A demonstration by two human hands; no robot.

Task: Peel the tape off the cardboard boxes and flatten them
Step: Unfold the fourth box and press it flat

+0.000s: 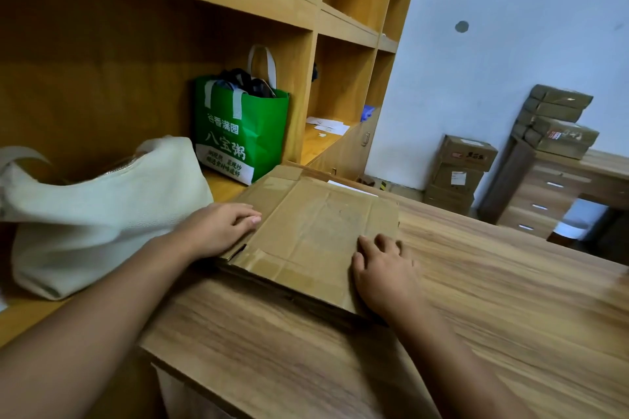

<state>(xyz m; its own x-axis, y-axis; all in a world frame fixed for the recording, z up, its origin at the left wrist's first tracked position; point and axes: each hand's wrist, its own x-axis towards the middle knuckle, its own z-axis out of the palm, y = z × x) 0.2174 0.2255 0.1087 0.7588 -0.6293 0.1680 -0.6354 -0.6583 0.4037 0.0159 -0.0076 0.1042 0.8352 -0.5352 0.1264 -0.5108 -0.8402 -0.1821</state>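
Head view: my left hand and right hand press open-fingered, gripping nothing, to hold the box flat.

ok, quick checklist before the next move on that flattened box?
1. Cardboard box lies flat on the wooden table: ok.
2. Left hand rests on the box's left edge, fingers straight: ok.
3. Right hand rests palm down on the box's near right corner: ok.
4. All tape off: not ok. A glossy tape strip still seems stuck near the near left corner, and another shows on the far flap.
5. Underside free of tape: cannot tell, it is hidden.
6. Clearance on the left: cannot tell. The white bag sits close beside the left hand; contact with the box is hidden.
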